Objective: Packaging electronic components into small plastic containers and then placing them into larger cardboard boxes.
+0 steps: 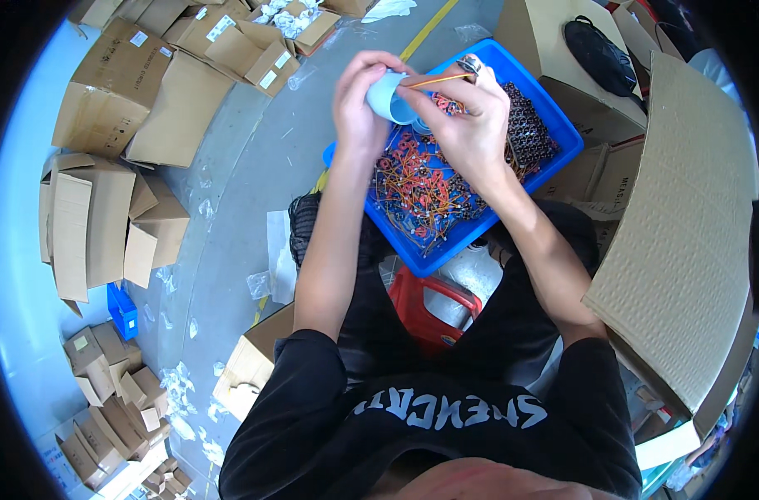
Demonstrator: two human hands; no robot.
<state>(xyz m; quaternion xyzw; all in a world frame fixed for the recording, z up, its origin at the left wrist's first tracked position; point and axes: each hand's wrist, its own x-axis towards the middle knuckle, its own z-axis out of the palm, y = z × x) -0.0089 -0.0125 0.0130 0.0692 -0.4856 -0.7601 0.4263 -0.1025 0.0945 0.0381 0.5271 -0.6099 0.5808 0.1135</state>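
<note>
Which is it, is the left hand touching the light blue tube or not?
Touching. The head view shows the left hand curled against the outside of the light blue tube, with no gap between them.

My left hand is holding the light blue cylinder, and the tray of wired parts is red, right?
Not quite: the head view shows the tray of wired parts is blue, not red. Your left hand does hold the light blue cylinder.

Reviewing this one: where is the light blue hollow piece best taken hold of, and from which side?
Probably by the outer wall of the light blue hollow piece, coming from the left, as the left grip does. The curved wall suits wrapped fingers, and its open end, turned toward the right grip with the orange wire, stays uncovered.
</note>
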